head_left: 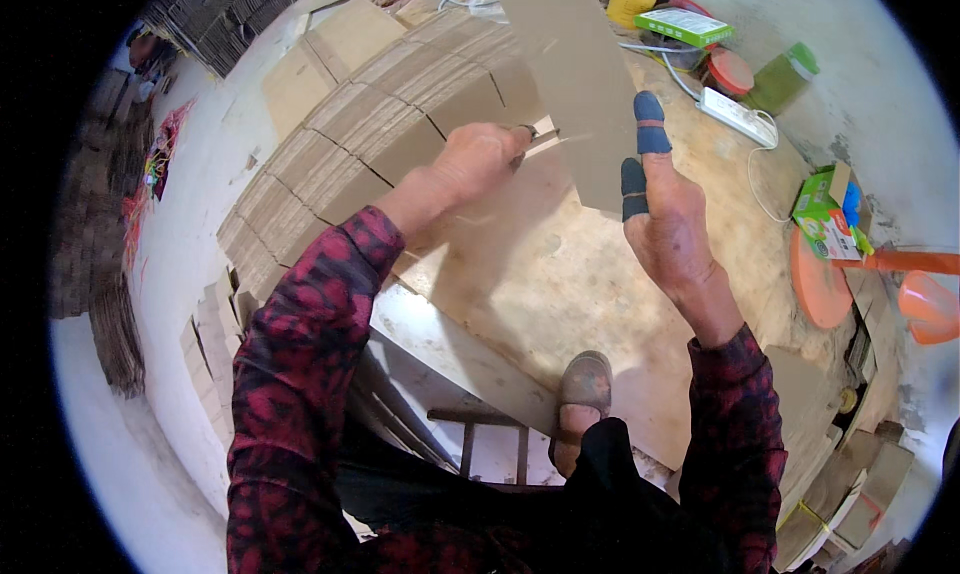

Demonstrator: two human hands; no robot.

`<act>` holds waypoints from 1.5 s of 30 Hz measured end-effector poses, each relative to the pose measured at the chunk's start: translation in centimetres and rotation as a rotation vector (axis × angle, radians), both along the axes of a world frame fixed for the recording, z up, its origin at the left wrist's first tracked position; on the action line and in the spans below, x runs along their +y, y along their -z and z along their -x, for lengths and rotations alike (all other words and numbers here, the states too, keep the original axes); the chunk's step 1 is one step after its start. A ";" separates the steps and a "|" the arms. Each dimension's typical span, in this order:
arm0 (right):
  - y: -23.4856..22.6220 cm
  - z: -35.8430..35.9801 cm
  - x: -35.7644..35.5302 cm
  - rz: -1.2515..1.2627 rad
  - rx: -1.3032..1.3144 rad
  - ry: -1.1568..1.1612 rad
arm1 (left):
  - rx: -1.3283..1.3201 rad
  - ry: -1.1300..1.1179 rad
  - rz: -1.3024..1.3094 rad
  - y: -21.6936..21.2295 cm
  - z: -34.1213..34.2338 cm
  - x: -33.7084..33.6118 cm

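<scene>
A tall brown cardboard sheet (575,69) stands on edge in front of me, slanting up to the top of the view. My right hand (672,209) grips its right edge; dark blue covers wrap two of its digits. My left hand (468,162) is closed, fingertips pinching at a narrow cardboard flap (545,139) by the sheet's left side. Whether that flap belongs to the sheet is hard to tell. Just beyond my left hand stand long rows of stacked cardboard pieces (375,119).
My shoed foot (585,384) rests on the pale wooden board (560,264). At right lie a white power strip (738,117), a green-lidded container (785,79), a green box (828,214) and an orange stool (820,279). More stacked cardboard (230,14) stands far left.
</scene>
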State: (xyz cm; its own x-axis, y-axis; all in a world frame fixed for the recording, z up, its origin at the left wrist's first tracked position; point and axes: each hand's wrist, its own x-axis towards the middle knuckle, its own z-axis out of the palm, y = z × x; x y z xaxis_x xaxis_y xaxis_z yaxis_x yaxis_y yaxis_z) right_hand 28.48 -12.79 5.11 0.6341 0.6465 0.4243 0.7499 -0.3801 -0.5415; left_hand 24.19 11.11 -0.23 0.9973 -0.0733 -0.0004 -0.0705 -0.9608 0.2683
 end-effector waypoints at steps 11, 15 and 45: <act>5.0 0.4 -5.3 0.293 -0.121 0.203 | -0.070 0.214 0.250 -1.3 -0.1 -10.8; 5.8 0.9 -7.6 0.275 -0.025 0.124 | 0.065 0.162 0.495 -0.5 -0.1 -9.1; 1.5 0.0 -5.1 0.219 -0.156 0.048 | 0.166 0.112 0.042 1.3 3.4 -1.0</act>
